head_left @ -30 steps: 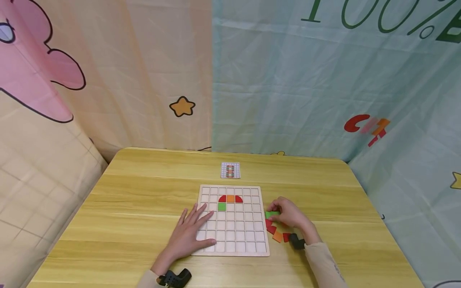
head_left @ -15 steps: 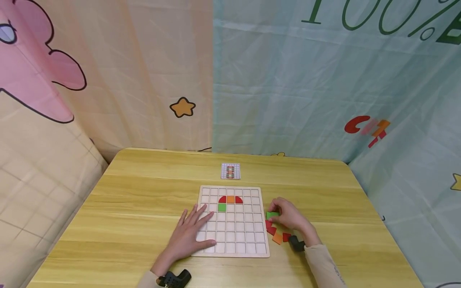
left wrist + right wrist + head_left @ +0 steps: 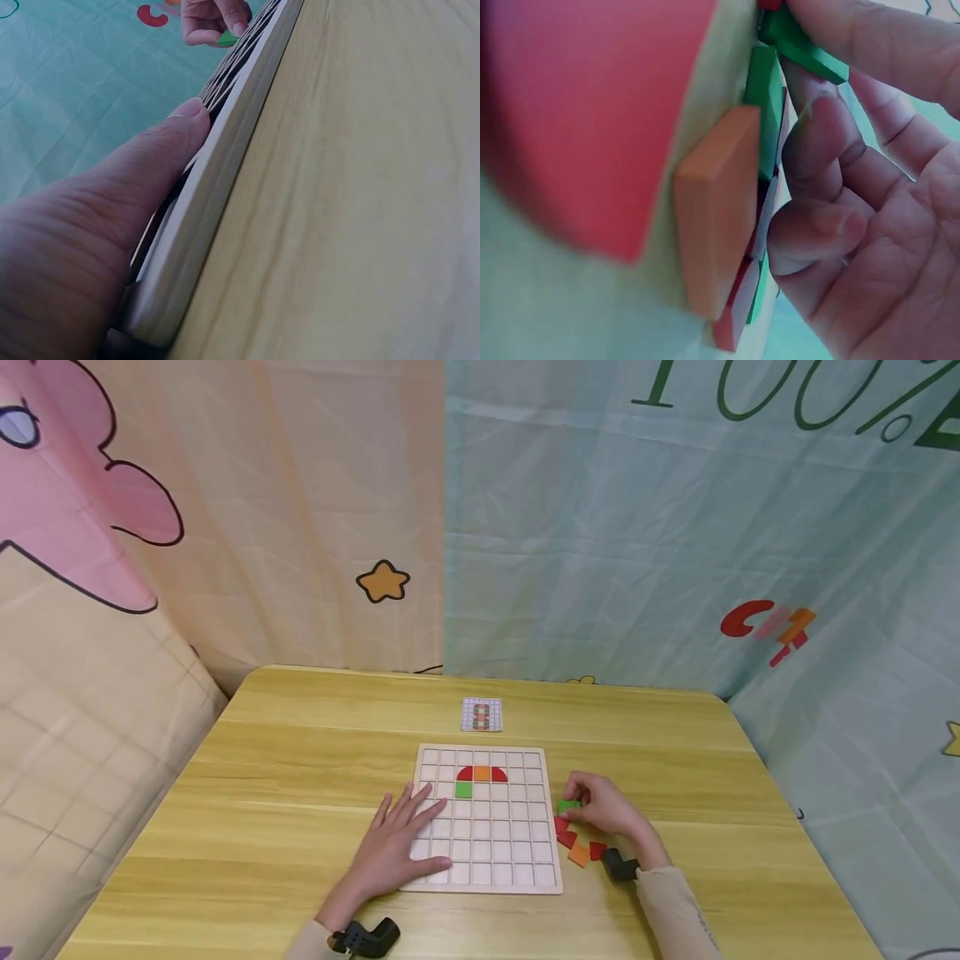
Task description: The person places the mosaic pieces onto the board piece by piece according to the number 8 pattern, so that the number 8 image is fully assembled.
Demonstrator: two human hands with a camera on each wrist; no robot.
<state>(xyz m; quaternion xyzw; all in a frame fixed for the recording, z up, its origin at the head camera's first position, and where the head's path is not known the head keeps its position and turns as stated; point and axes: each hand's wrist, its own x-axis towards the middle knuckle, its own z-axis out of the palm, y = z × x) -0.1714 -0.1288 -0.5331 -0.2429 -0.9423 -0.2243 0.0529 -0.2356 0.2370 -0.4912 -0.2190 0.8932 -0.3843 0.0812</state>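
A pale square grid board (image 3: 517,864) lies on the table. My left hand (image 3: 390,852) rests on its left side with fingers spread, and the left wrist view shows the thumb (image 3: 161,146) on the board's edge. Two red curved pieces (image 3: 465,773), an orange square (image 3: 482,773) and a green square (image 3: 463,790) sit in its upper cells. Beside the right edge, my right hand (image 3: 603,806) pinches a green block (image 3: 810,51) between thumb and finger. Below that hand lie loose pieces: another green block (image 3: 763,109), an orange block (image 3: 716,214) and red ones (image 3: 566,839).
A small printed pattern card (image 3: 482,715) lies beyond the board. The wooden table (image 3: 300,727) reaches back to hanging printed curtains (image 3: 562,552). Black wrist devices (image 3: 367,937) are worn on both arms.
The green under my right fingers shows as a slightly smaller patch than before. Both hands stay almost in place, and the pieces on the board have not moved.
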